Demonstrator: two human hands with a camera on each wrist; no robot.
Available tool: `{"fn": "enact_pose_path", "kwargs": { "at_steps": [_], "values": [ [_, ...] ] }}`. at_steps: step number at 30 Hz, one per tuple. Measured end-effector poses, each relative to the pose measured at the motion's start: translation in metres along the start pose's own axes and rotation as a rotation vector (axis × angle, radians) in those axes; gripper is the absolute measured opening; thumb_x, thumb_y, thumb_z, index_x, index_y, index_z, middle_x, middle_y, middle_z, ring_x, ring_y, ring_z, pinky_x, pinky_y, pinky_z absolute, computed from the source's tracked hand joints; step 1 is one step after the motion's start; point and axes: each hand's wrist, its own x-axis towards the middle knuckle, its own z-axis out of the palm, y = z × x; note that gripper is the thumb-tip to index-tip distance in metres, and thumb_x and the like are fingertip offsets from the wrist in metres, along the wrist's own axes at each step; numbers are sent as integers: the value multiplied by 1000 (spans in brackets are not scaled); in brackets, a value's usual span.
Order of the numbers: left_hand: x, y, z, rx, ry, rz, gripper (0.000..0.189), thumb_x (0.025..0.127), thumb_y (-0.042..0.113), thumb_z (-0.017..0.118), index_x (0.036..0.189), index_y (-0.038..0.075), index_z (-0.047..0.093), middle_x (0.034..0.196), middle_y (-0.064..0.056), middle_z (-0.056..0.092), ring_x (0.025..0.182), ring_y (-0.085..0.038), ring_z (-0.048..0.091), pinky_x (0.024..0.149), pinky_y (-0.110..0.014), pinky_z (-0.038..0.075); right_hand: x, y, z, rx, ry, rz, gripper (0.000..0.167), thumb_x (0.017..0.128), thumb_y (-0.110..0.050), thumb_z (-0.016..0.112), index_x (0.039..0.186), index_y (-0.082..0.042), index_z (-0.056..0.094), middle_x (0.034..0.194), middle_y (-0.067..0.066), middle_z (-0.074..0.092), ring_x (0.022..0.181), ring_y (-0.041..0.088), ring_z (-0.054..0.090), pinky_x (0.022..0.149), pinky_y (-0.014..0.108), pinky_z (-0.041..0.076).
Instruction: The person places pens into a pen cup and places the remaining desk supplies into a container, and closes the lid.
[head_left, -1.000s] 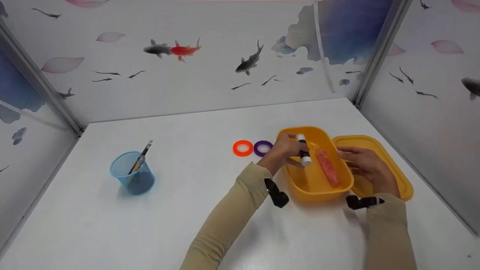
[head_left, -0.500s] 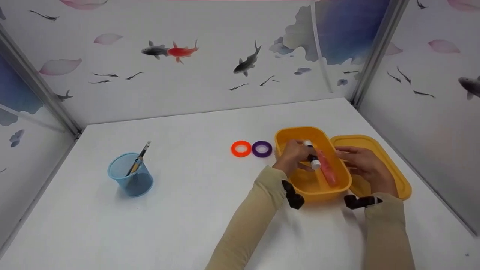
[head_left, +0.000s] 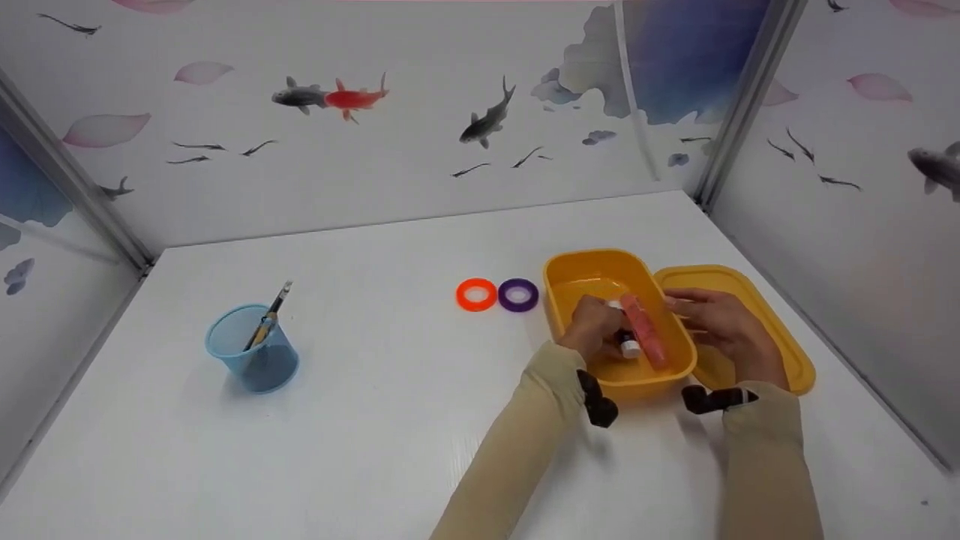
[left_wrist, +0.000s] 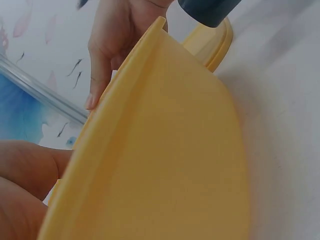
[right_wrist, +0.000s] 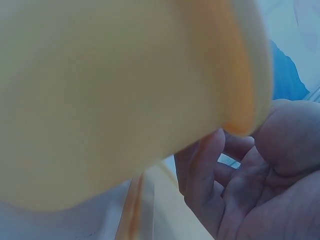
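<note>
Head view: left hand (head_left: 596, 326) inside yellow box (head_left: 592, 271), fingers curled round white-capped stick (head_left: 629, 347) beside pink object (head_left: 645, 330); right hand (head_left: 726, 328) at box's right wall, fingers loosely extended. Likely fault: stick rolling across box floor if released tilted.

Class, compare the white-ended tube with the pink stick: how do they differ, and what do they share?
The white-ended tube has a dark middle; the pink stick looks mostly one colour. The left hand grips the white-ended tube, while no hand holds the pink stick. Both are inside the yellow box.
</note>
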Motion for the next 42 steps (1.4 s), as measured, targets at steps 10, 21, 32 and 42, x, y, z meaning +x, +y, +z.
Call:
{"fn": "enact_pose_path", "kwargs": {
  "at_steps": [10,21,32,42],
  "values": [
    [0,-2,6,2,45,-12,18,79,-2,76,86,6,61,73,-6,59,73,-22,62,74,-33,63,1,0,0,-13,-7,-10,79,92,-56,63,156,-18,35,163,13,33,143,36,42,120,47,37],
    [-2,2,-12,15,9,33,30,82,11,81,103,9,60,93,-5,58,95,-25,63,92,-37,60,2,-1,0,-13,-11,-6,82,90,-57,64,155,-16,37,162,14,34,142,36,43,120,46,38],
    [-22,13,-39,25,-238,235,42,85,29,79,119,8,66,117,-10,71,105,-33,70,88,-41,62,2,0,-1,-20,-4,6,83,89,-58,64,156,-18,36,163,12,34,141,34,44,120,45,38],
    [-27,31,-76,180,-170,265,59,88,36,77,134,5,59,122,-16,70,101,-31,73,79,-40,64,2,0,0,-32,1,21,85,89,-59,64,157,-17,34,164,12,32,140,34,43,120,44,38]
  ]
}}
